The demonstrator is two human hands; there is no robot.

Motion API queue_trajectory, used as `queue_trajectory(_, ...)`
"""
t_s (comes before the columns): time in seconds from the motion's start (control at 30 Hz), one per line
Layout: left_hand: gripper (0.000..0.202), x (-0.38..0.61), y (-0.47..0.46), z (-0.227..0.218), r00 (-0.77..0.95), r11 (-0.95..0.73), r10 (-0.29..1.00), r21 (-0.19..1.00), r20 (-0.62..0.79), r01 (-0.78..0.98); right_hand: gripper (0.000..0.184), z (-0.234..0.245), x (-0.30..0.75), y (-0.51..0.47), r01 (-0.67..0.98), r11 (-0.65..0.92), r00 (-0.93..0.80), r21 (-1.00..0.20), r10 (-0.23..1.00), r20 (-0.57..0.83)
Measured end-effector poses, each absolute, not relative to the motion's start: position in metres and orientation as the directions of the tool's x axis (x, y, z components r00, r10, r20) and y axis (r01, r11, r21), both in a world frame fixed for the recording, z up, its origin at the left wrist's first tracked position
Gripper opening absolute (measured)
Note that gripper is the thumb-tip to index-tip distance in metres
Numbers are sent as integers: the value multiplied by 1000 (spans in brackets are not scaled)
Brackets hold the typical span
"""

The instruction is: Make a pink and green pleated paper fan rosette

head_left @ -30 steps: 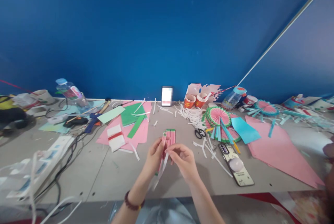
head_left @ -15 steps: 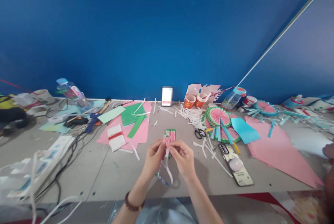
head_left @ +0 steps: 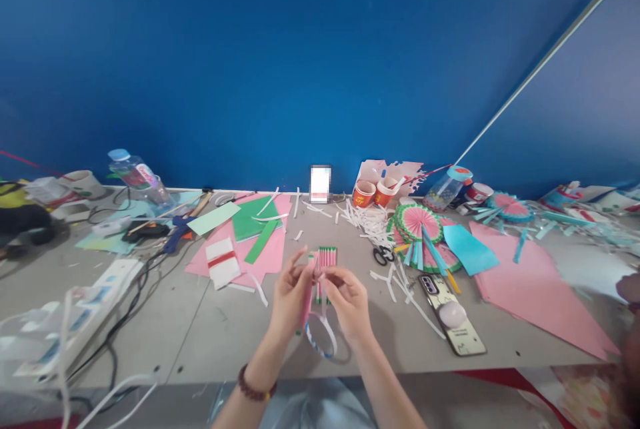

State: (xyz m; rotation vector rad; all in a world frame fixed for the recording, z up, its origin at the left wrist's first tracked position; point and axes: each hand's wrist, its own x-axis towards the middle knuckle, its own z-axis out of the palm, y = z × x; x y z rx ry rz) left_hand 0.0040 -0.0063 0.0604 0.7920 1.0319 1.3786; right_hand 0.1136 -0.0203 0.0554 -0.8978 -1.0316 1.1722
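My left hand (head_left: 290, 295) pinches a narrow folded pink paper (head_left: 305, 312) with green ends, held upright over the table. Fingers of my right hand (head_left: 350, 299) are closed on a white strip (head_left: 329, 329), apparently tape, close to the left fingertips. This strip hangs below both hands in a loop, and blue marks show on its lower side. Just behind the hands lie several more pleated pink papers (head_left: 327, 257) with green ends, side by side and partly covered by my fingers. Where the strip meets the folded paper is hidden by the fingertips.
To the right are black scissors (head_left: 384, 255), white paper scraps (head_left: 367, 222), a watermelon-coloured paper fan (head_left: 419, 223) and a phone (head_left: 453, 315). Green sheets (head_left: 255, 212) and a white packet (head_left: 223, 263) lie left, near cables and a power strip (head_left: 95, 315). A co-worker's hand (head_left: 629, 290) shows far right.
My left hand has shifted slightly left and tilted, taking the folded pink paper away from the pleated papers. The white strip's loop hangs wider and further right.
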Motion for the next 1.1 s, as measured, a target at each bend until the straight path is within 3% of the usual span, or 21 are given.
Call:
queue_trajectory(0.1,59,-3,-1,62,-64,118,985,894,-161,-433,25,56,112,-20,-318,136,51,-938,991,127)
queue_trajectory(0.2,41,-9,4,65,-87,123,980,883,-181,-453,20,58,109,-19,-344,89,40,-935,996,80)
queue_trajectory(0.3,31,-12,8,68,-124,26,988,878,-97,-478,17,61,109,-20,-380,47,36,-924,999,36)
queue_trajectory(0.43,41,-14,11,70,-229,-112,973,894,11,-435,16,63,110,-23,-399,-28,-48,-917,999,-10)
queue_trajectory(0.53,51,-15,11,68,-273,-118,962,932,21,-344,12,65,111,-24,-365,2,-63,-931,998,27)
queue_trajectory(0.73,37,-13,7,61,-193,-3,980,969,-46,-247,5,64,113,-20,-192,130,-35,-973,990,139)
queue_trajectory(0.93,39,-12,2,63,-165,83,976,942,-143,-327,9,61,114,-18,-136,87,-36,-987,995,92)
queue_trajectory(1.1,39,-12,1,62,-183,37,977,941,-104,-337,18,62,114,-17,-115,7,-48,-993,999,12)
